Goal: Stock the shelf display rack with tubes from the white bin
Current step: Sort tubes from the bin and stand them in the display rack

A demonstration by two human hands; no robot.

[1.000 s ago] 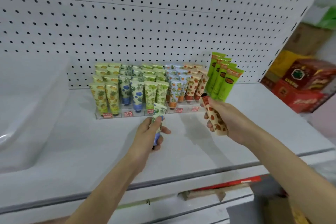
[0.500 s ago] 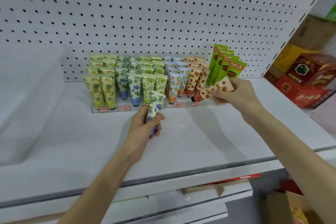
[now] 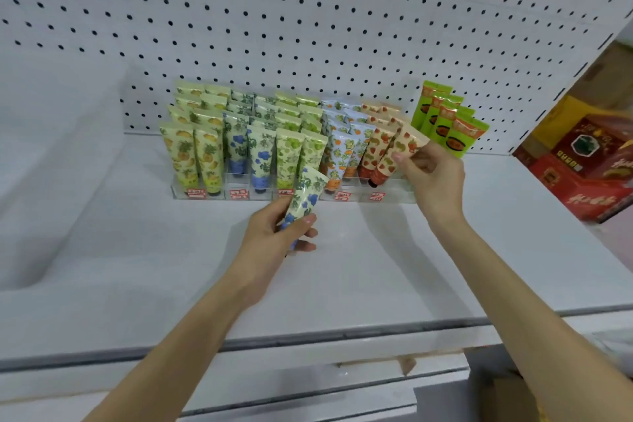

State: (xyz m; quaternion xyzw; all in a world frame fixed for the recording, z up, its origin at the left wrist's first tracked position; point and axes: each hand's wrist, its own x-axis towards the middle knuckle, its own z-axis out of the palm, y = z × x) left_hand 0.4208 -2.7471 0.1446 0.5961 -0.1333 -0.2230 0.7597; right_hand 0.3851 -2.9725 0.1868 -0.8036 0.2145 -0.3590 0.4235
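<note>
A clear display rack [image 3: 394, 196] stands on the white shelf against the pegboard, filled with rows of patterned tubes. My right hand [image 3: 433, 175] pinches the top of a strawberry-print tube [image 3: 397, 154], which stands tilted, cap down, in the rack's front right slot. My left hand [image 3: 274, 243] grips a blue-flower tube [image 3: 305, 197], held upright just in front of the rack's middle. The white bin is not in view.
Green sachets [image 3: 448, 123] lean against the pegboard right of the rack. Red and yellow boxes [image 3: 582, 178] sit on the adjoining shelf at far right. A white sloped panel [image 3: 51, 181] rises at the left. The shelf's front edge [image 3: 308, 336] runs below my forearms.
My right hand carried the strawberry-print tube up from in front of the shelf and set it cap down into the rack's front right slot. My left hand rose slightly toward the rack.
</note>
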